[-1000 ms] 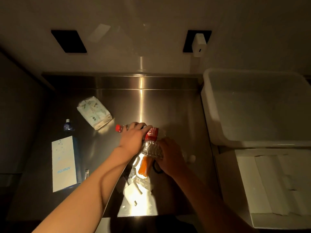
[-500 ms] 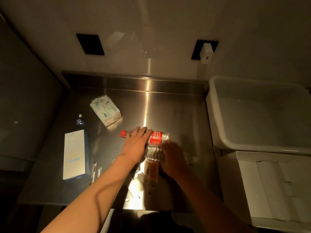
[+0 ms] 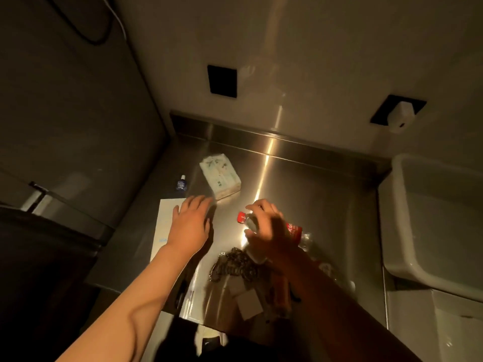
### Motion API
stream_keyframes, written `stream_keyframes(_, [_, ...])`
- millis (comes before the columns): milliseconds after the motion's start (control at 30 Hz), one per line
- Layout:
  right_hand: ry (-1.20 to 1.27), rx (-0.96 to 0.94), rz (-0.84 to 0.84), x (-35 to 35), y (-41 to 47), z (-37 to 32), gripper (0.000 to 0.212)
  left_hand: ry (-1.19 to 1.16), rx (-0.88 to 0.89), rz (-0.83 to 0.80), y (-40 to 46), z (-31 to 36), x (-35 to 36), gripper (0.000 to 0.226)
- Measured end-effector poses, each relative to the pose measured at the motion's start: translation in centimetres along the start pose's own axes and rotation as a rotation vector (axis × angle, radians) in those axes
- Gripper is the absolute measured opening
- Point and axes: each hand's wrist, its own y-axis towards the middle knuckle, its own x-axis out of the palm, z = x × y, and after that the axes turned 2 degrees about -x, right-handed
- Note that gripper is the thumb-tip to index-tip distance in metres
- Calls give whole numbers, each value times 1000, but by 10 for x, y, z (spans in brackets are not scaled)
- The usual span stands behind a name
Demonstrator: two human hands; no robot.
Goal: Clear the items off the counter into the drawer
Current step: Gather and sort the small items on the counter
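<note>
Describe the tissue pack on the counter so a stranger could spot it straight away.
Start at the steel counter and look toward its back left part, short of the raised rear lip. The tissue pack lies there, a pale soft rectangle with faint print. A small dark blue bottle stands to its left.

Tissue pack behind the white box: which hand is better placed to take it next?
Left. The left hand is open, its fingertips just short of the tissue pack; the right hand is busy gripping the water bottle.
</note>
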Motion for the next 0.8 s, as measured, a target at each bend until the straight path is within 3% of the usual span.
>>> stream_keyframes(67, [-30, -92, 89, 16, 15, -10, 40, -14, -56, -15, 5, -20, -7, 61])
stream_keyframes(167, [43, -203, 151, 36, 45, -17, 61, 4, -108, -49, 18, -46, -13, 61])
stream_keyframes(333, [22, -114, -54, 58, 93, -32, 52, -61, -176, -118, 58, -76, -11, 54])
stream_keyframes(433, [-87, -9, -234, 77, 115, -38, 63, -16, -151, -100, 78, -83, 0, 49])
stream_keyframes(567, [-110, 4, -229, 91, 132, -30, 71, -2, -126, -94, 102, -90, 13, 37])
stream_keyframes(667, [-162, 30, -280, 94, 145, -23, 77, 34, -149, -205, 120, -91, 24, 46])
stream_keyframes(800, [-225, 32, -365, 95, 151, -10, 77, 23, -120, -214, 129, -86, 36, 48])
